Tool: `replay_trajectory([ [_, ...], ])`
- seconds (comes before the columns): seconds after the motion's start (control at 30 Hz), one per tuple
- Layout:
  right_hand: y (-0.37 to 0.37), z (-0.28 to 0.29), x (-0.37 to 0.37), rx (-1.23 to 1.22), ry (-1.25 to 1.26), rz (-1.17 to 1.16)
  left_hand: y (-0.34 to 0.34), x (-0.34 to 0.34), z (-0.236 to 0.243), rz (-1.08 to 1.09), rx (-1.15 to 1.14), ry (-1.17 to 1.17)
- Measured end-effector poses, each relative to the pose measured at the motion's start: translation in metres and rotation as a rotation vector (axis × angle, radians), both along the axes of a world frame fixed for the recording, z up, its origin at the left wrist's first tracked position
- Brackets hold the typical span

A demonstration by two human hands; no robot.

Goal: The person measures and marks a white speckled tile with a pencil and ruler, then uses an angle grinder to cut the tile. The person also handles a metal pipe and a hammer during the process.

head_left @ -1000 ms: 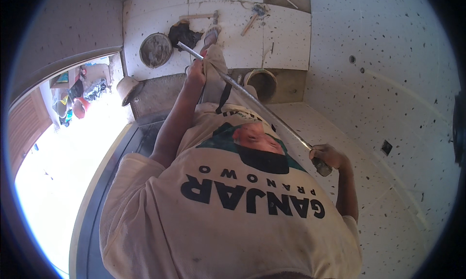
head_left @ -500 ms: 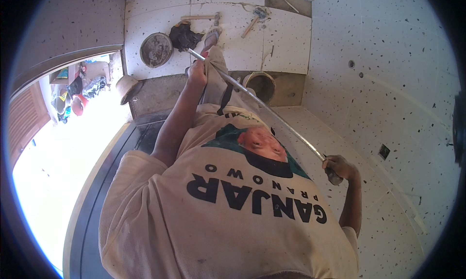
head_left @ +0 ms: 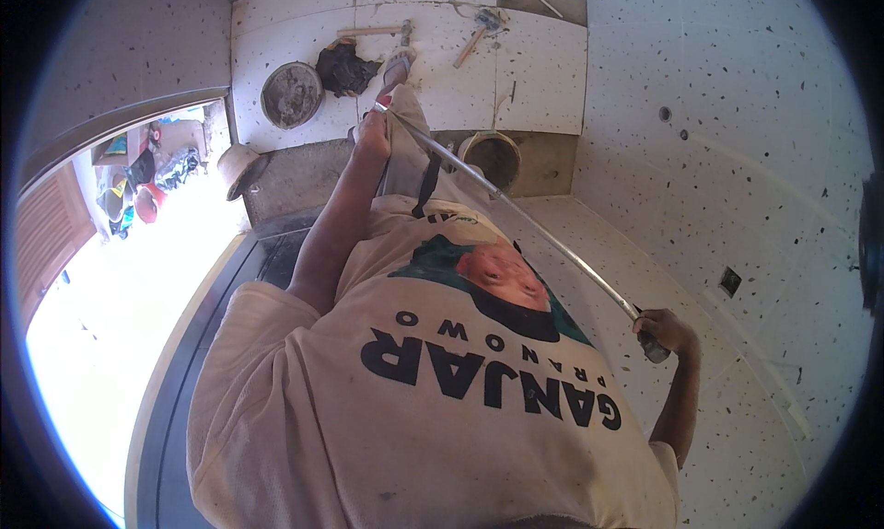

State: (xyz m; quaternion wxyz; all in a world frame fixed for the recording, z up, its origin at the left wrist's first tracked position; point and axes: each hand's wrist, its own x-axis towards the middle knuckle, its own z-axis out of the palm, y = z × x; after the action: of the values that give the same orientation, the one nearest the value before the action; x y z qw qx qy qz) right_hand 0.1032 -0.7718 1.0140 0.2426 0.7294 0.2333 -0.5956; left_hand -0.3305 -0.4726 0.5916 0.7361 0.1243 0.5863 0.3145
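Observation:
A long, silvery metal bar [head_left: 543,233] slants across the front of my body. My left hand [head_left: 372,135] is closed around its far end, beside my trouser leg, with only a short tip showing past the fingers. At the right, my right hand [head_left: 670,330] wraps round the near end of the bar. A dark, dirty handle-like piece [head_left: 654,348] sticks out below the right fingers; whether it belongs to the bar I cannot tell.
On the speckled tiles ahead are a round mortar-smeared basin [head_left: 292,95], a crumpled black bag [head_left: 347,68] and two hammers, one a mallet [head_left: 476,37]. A bucket [head_left: 491,161] stands in the sunken strip; a hat [head_left: 241,170] lies by the bright doorway.
My right hand has moved outward and slightly nearer, drawing the bar with it. The bar's far tip now reaches less far past my left hand, which stays nearly in place.

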Motion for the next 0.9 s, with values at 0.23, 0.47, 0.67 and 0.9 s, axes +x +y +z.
replay_trajectory([
  [0.23,-0.013,0.009,0.018,-0.004,-0.033,-0.064,-0.011,-0.011,-0.021,-0.045,0.156,-0.086],
  [0.47,-0.012,0.024,0.032,0.044,-0.097,-0.226,-0.004,-0.053,-0.036,-0.638,1.413,0.677],
  [0.67,-0.009,0.022,0.047,0.238,-0.015,-0.325,0.025,-0.072,-0.067,-0.22,-0.154,0.109],
  [0.9,0.011,-0.067,0.03,0.577,0.102,-0.084,-0.025,-0.052,-0.065,-1.051,0.322,0.708],
])
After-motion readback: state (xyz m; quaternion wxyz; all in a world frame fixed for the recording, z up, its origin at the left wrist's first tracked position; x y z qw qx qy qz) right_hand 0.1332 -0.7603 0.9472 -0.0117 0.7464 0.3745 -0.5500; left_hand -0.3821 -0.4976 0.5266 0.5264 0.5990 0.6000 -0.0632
